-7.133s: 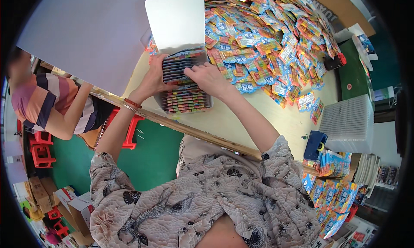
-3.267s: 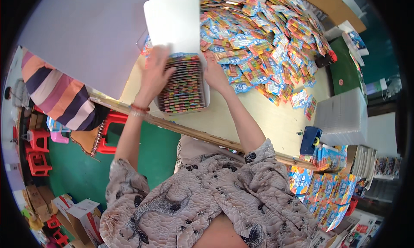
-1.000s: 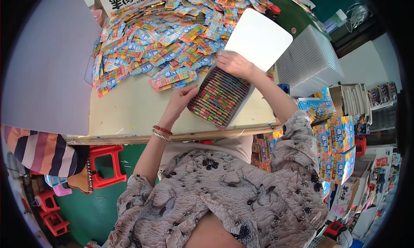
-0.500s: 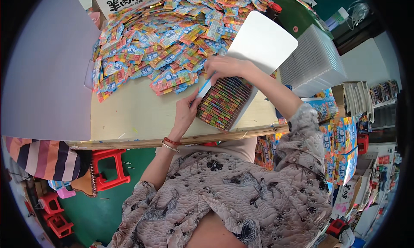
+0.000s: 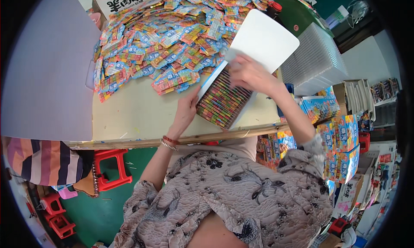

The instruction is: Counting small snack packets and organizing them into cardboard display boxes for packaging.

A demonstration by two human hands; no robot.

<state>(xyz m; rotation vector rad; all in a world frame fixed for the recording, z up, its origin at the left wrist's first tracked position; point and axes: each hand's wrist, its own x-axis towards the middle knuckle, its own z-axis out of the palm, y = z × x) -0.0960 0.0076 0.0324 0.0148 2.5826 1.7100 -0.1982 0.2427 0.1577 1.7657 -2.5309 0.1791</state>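
A cardboard box (image 5: 211,81) packed with upright rows of small colourful candy packets (image 5: 222,99) rests tilted on the table. Its white lid (image 5: 265,41) stands open on the far right side. My left hand (image 5: 185,110) grips the box's near left edge, thumb and fingers closed on the wall. Over the far end of the box, beside the lid's fold, is my right hand (image 5: 252,74). Motion smears its fingers, so what they touch is hidden. A greyish blurred patch shows by its fingertips.
A big heap of candy packets (image 5: 159,45) covers the table's far side. Clear plastic trays (image 5: 315,60) are stacked at the right. A pale panel (image 5: 47,71) stands at the left. Printed boxes (image 5: 340,146) are piled lower right; a red stool (image 5: 112,168) stands on the green floor.
My right hand has moved right and slightly down, away from the box's left edge toward the lid's fold. My left hand keeps its hold on the box.
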